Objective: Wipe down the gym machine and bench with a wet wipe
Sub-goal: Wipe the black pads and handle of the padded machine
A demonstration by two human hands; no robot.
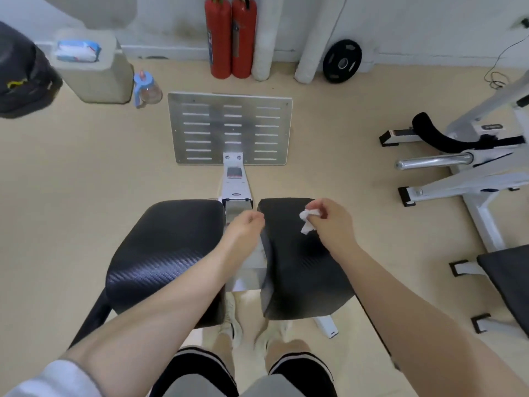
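Note:
Two black padded cushions of the gym machine lie below me, the left pad (pixel 163 247) and the right pad (pixel 289 265), split by a white frame (pixel 236 184) that runs to a slotted metal footplate (pixel 230 128). My right hand (pixel 332 222) pinches a crumpled white wet wipe (pixel 307 222) just above the right pad's far end. My left hand (pixel 243 227) hovers over the gap between the pads with its fingers curled and nothing visible in them.
A pack of wet wipes (pixel 78 50) lies on a grey block at the far left, beside a small blue-lidded bottle (pixel 146 88). Two red fire extinguishers (pixel 230 35) and a black weight plate (pixel 342 61) stand by the wall. Another white machine (pixel 469 164) and bench (pixel 506 279) stand right.

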